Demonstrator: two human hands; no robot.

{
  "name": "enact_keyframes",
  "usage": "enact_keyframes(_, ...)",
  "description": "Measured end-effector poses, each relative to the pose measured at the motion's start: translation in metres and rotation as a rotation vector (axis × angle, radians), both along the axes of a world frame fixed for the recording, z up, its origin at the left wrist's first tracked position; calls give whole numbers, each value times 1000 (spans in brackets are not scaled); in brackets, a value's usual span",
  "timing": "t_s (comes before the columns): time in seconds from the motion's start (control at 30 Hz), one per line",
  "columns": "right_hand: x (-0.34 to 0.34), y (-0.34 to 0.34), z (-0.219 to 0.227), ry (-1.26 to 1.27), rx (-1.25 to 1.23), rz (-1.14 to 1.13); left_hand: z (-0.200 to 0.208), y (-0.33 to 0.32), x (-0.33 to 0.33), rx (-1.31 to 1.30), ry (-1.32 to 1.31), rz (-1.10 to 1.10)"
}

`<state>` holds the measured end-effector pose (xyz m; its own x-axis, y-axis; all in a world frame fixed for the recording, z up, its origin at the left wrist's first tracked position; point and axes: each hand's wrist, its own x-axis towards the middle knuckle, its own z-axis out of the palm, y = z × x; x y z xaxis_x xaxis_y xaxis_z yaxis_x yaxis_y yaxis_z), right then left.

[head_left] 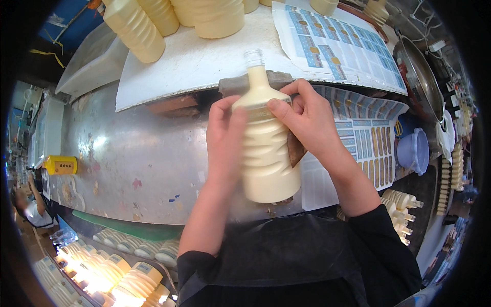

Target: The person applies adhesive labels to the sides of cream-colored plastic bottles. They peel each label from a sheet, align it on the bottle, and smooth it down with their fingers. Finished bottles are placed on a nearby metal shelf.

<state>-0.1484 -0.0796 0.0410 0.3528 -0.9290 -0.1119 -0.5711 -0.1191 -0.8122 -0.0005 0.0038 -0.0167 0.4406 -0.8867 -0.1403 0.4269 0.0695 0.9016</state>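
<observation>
Black sleeves and a dark apron (296, 256) fill the view at 6 o'clock, nearest the camera; both bare forearms rise from them toward the centre. At centre stands a cream-coloured ribbed plastic bottle (266, 153) with a clear threaded neck and no cap, held roughly upright above the scuffed sheet-metal table (128, 153), its neck pointing to 12 o'clock. The left hand (225, 135) lies along the bottle's 9 o'clock side, its fingers closed flat against the ribbed wall. The right hand (307, 120) grips the bottle's shoulder from 3 o'clock, thumb laid across the front and fingers curled behind; a small brown piece shows below the palm, too hidden to identify. Just behind the neck sits a grey block (276, 79) at the edge of a white board (204, 61). On that board, at 12 o'clock, stand more cream ribbed bottles (138, 30) and a sheet of blue-and-gold adhesive labels (342, 46). Further label sheets (368, 138) lie on the table at 3 o'clock, beneath the right wrist. A pale lilac plastic bowl (417, 151) rests beyond them, and a round metal pan (422, 77) at 2 o'clock. A yellow box-shaped device (60, 165) sits at 9 o'clock. Rows of labelled cream bottles (123, 276) lie at 7 o'clock, and capped ones (401, 207) at 4 o'clock.
</observation>
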Motion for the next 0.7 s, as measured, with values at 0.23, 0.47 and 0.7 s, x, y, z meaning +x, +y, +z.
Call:
enact_keyframes(0.23, 1, 2, -5, -47, -13, -33, -7, -3, 2, -22, -1, 13)
enact_keyframes(0.47, 1, 2, -11, -68, -40, -41, -7, -2, 5, 49, -30, 22)
enact_keyframes(0.7, 0, 1, -15, -87, -35, -49, -14, 5, 4, 1, 224, 23)
